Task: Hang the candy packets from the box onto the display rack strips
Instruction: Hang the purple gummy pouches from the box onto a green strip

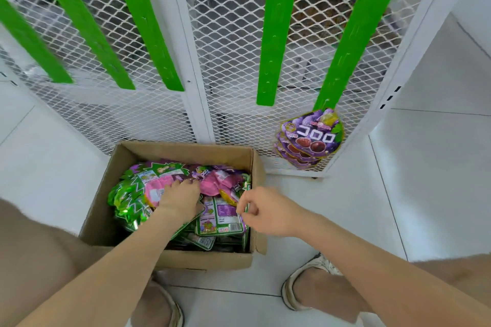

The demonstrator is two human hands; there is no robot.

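Observation:
An open cardboard box [186, 150] on the floor holds several candy packets [220, 220], purple, pink and green. My left hand [180, 198] reaches into the box, its fingers curled down among the pink packets [220, 183]. My right hand [265, 211] hovers at the box's right edge, fingers curled, thumb and forefinger pinching the edge of a green-rimmed packet [247, 194]. Several green display strips [273, 34] hang on a white mesh rack [228, 61]. A bunch of purple grape packets [309, 138] hangs at the bottom of the rightmost strip [353, 42].
White tiled floor surrounds the box. My two feet in light shoes [305, 281] stand just behind the box. A white rack post [414, 42] rises at the right. The other green strips carry no packets in view.

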